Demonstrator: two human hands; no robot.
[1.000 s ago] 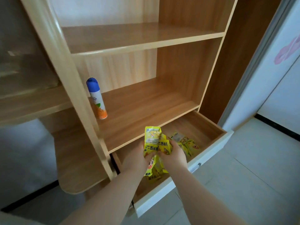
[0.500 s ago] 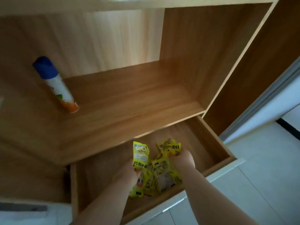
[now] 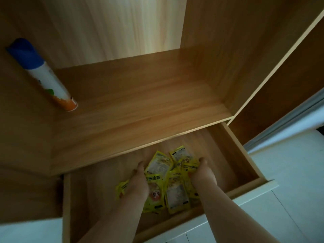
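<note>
Several yellow snack packets (image 3: 176, 192) lie in a heap on the floor of an open wooden drawer (image 3: 243, 155). Both my hands are down in the drawer on that heap. My left hand (image 3: 137, 183) lies over the packets on the left side, its fingers curled onto them. My right hand (image 3: 203, 174) grips packets at the heap's right side, with a yellow packet edge showing under its fingers. Parts of the heap are hidden under both hands.
Above the drawer is a wooden shelf (image 3: 140, 106) with a spray can (image 3: 45, 77), blue cap and orange base, standing at its left. The white drawer front (image 3: 254, 192) juts over a pale tiled floor (image 3: 289, 172). A cabinet side panel (image 3: 273, 55) rises on the right.
My hands went from holding the packets up in front of the shelf to down inside the drawer, where the packets now lie in a heap. The view has tilted down and closer.
</note>
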